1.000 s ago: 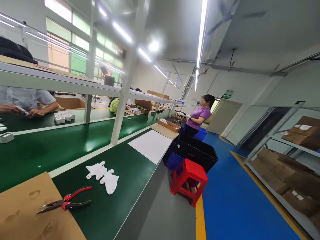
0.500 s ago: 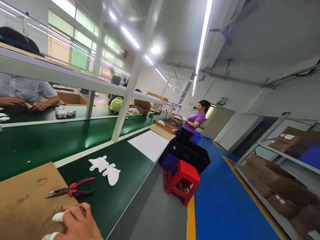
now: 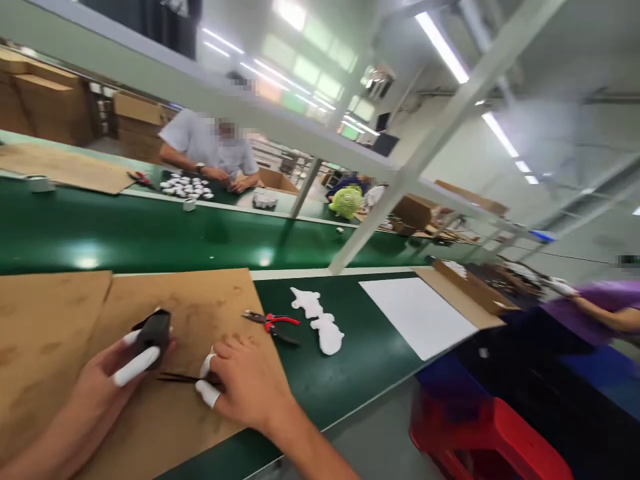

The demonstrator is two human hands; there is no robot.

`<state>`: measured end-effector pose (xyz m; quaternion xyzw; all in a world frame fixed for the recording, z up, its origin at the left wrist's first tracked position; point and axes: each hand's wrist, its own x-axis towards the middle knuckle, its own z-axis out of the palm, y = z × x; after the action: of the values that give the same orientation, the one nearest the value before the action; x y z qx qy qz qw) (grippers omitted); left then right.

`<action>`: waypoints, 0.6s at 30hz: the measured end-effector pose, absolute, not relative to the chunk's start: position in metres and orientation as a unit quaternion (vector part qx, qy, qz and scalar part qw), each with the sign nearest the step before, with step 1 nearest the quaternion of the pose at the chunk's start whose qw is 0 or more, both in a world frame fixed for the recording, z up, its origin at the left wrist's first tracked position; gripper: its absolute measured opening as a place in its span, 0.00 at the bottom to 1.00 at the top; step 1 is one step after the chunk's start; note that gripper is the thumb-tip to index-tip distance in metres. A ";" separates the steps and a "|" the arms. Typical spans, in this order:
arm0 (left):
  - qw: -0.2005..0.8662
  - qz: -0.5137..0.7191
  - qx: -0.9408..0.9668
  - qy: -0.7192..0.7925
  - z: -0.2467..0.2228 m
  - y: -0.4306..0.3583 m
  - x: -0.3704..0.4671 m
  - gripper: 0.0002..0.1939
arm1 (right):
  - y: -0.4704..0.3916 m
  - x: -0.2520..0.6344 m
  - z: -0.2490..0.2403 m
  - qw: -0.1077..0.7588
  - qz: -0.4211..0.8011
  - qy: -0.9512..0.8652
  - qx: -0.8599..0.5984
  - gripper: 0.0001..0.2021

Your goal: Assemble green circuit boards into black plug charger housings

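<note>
My left hand (image 3: 107, 377) is closed around a small black block-shaped object (image 3: 154, 333), held above a brown cardboard sheet (image 3: 195, 300). White covers sit on its fingertips. On the same sheet, my right hand (image 3: 250, 380) has its white-capped thumb and forefinger closed on dark tweezers (image 3: 177, 378), whose tips point left toward the block. Red-and-black pliers (image 3: 270, 321) lie across the sheet's right edge, beyond my right hand. Two joined or touching white, irregular pieces (image 3: 327, 333) rest on the green table right of the pliers.
A white sheet (image 3: 420, 313) lies farther right on the table. Beyond its edge stand a red stool (image 3: 490, 433) and dark bins. A green conveyor belt (image 3: 150, 227) runs behind; a co-worker (image 3: 210, 150) sits across it, another person (image 3: 595, 307) works at right.
The view has swung left, so the pliers, white pieces and stool appear farther right. My left hand with the black object has come into view, and the tweezers now show at my right fingers.
</note>
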<state>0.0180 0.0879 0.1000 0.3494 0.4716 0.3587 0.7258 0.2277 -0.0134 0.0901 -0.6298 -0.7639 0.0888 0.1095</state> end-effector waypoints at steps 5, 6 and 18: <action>0.752 0.415 0.308 0.408 0.089 0.104 0.018 0.39 | 0.032 0.238 0.110 0.105 0.178 -0.806 -0.555 0.09; 0.751 0.421 0.303 0.408 0.089 0.106 0.020 0.41 | 0.041 0.243 0.113 0.110 0.189 -0.804 -0.554 0.08; 0.742 0.397 0.290 0.456 0.097 0.121 0.020 0.40 | 0.059 0.273 0.105 0.176 0.142 -0.754 -0.617 0.17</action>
<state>0.0195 0.1213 0.0967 0.2896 0.4560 0.3966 0.7422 0.2730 0.0586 0.1051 -0.6171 -0.7537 0.1418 0.1762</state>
